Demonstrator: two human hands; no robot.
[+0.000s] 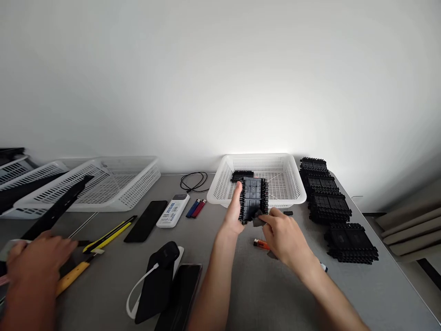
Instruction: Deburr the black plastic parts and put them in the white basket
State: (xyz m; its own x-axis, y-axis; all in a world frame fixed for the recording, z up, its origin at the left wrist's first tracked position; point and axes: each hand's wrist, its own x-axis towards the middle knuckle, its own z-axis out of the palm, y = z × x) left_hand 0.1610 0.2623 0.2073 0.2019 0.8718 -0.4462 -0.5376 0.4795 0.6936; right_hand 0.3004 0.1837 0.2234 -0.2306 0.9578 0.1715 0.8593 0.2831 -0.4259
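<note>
My left hand (234, 215) is closed round the side of a black plastic part (253, 197) with toothed edges, thumb up along its left. It is held tilted up in front of the white basket (299, 195). In my right hand (284, 234) a small dark grey piece (257, 221), thin like cloth or sandpaper, is pinched against the part's lower right corner. Another black part (241, 175) lies in the basket, partly hidden behind the held one. Below my right hand lies an orange lighter (262, 244), partly covered.
Stacks of black parts (351, 241) line the right side. To the left lie a phone (146, 221), a white power bank (173, 210), two lighters (196, 208), a cable (193, 182) and a yellow cutter (109, 235). Another person's hand (41, 257) works at far left.
</note>
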